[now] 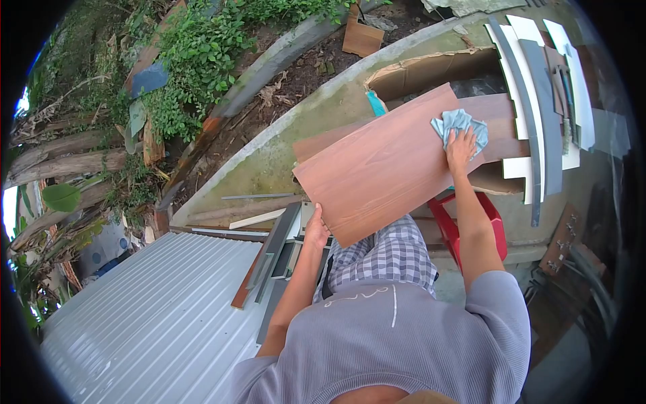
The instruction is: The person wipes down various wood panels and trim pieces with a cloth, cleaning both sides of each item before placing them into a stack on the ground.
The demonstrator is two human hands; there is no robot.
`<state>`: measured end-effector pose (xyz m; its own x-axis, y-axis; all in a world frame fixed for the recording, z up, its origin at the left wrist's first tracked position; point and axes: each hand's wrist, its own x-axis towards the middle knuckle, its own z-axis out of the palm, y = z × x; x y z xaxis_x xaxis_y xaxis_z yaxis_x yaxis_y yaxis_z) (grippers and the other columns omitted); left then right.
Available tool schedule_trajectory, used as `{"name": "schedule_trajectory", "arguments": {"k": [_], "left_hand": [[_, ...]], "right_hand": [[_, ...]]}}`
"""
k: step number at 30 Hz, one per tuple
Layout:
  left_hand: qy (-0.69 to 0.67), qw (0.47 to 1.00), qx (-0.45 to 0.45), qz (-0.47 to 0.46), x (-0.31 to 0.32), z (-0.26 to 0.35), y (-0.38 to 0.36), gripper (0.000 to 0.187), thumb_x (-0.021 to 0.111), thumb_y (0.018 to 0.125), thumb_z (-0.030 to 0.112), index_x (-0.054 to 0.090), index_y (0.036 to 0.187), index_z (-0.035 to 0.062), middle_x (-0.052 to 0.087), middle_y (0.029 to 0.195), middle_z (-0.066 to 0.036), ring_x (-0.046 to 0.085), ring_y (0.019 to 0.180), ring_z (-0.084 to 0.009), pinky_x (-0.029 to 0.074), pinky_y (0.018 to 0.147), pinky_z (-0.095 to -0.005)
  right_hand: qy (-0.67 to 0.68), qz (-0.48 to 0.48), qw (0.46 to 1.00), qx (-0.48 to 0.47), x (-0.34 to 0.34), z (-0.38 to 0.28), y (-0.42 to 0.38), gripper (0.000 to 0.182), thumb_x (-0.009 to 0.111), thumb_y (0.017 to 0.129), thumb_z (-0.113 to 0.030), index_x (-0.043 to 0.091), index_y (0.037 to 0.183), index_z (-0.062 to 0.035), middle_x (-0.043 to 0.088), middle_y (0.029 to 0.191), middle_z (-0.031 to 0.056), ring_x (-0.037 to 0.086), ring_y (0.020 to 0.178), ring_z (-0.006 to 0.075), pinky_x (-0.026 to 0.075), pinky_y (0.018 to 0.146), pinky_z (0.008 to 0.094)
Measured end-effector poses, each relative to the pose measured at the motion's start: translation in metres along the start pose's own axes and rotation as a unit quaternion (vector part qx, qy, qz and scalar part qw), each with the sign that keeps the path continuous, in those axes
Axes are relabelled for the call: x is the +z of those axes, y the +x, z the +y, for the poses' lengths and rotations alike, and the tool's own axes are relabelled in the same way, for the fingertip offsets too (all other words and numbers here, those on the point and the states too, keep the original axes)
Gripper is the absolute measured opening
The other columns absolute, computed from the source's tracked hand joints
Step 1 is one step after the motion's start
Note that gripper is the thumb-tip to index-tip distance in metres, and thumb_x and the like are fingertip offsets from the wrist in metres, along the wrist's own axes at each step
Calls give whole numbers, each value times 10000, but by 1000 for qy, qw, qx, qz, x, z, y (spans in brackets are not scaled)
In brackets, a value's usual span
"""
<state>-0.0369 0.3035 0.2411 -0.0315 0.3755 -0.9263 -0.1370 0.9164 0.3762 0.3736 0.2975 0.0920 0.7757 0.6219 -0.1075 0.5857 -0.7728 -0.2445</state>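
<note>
A reddish-brown wood-grain board [377, 168] lies tilted across my lap and over a cardboard box. My left hand [316, 229] grips its near left corner, thumb on top and the other fingers mostly hidden under the edge. At the board's far right end, my right hand [461, 149] presses a crumpled light-blue cloth [464, 126] against the surface, fingers over the fabric. Another brown board [491, 111] shows beneath the cloth end, resting over the box.
The open cardboard box [431, 67] stands ahead. White and grey strips [544, 101] are stacked to its right. A red plastic stool [494, 225] is beside my right knee. Corrugated metal sheet [155, 310] and loose strips [269, 249] lie at left; plants [202, 60] grow beyond the concrete edge.
</note>
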Motion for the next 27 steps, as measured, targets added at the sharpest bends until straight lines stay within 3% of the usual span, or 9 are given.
{"name": "schedule_trajectory", "arguments": {"k": [3,6,10,12,14,16,24,26,27], "left_hand": [[0,1000,14,6,1,9,-1,657,450,848,533,371,1258,25,504,1193,-174,488,1103,-281,367,918,-434],[0,1000,1,13,-4,16,7,653,448,847,536,379,1255,31,507,1190,-169,489,1101,-281,367,918,-432],[8,1000,5,8,-6,18,10,653,448,843,545,385,1253,40,512,1182,-155,489,1098,-278,371,915,-424],[-40,995,30,-90,-13,14,15,666,451,832,564,378,1260,60,514,1179,-138,484,1100,-273,364,920,-420],[-25,997,16,-67,-19,13,15,670,456,827,569,371,1265,68,511,1182,-132,482,1101,-268,360,922,-426],[1,1000,-21,5,-6,19,1,680,429,831,581,361,1280,74,485,1224,-102,444,1147,-252,335,956,-432],[22,999,8,-42,-13,4,2,657,421,839,574,369,1267,78,491,1222,-98,455,1135,-255,339,950,-433],[10,997,24,-71,-15,4,-2,701,468,815,577,317,1309,103,437,1282,-118,410,1183,-264,302,965,-466],[18,996,14,-85,-17,6,-5,704,456,819,580,300,1322,113,426,1298,-103,393,1198,-271,277,979,-476]], "right_hand": [[18,-25,999,-43,-16,-26,-57,481,435,872,-369,469,1204,-22,267,1382,173,220,1271,398,185,999,560],[62,-69,975,-204,-37,-74,-123,500,525,826,-320,433,1242,-57,221,1404,161,185,1285,394,174,1006,561],[171,-224,837,-469,-74,-133,-203,604,614,750,-348,398,1289,-182,203,1418,119,157,1305,357,139,1034,535],[190,-236,796,-523,-73,-141,-219,605,619,744,-351,398,1288,-201,209,1418,107,165,1306,342,145,1037,526],[197,-240,751,-583,-72,-140,-221,605,609,753,-377,389,1293,-217,240,1408,77,183,1308,295,167,1045,496],[190,-225,763,-576,-69,-128,-206,600,612,748,-367,398,1286,-213,243,1407,77,192,1305,289,168,1046,491],[67,-80,933,-345,-34,-11,-99,410,590,763,-288,529,1119,-93,303,1376,106,264,1265,313,213,1015,497],[77,21,988,-135,-16,14,-71,338,573,791,-288,560,1033,-52,296,1380,120,274,1253,332,202,1016,502],[112,-20,990,-81,-15,23,-56,365,559,805,-279,533,1076,-36,261,1390,169,249,1269,340,211,1028,465]]}}
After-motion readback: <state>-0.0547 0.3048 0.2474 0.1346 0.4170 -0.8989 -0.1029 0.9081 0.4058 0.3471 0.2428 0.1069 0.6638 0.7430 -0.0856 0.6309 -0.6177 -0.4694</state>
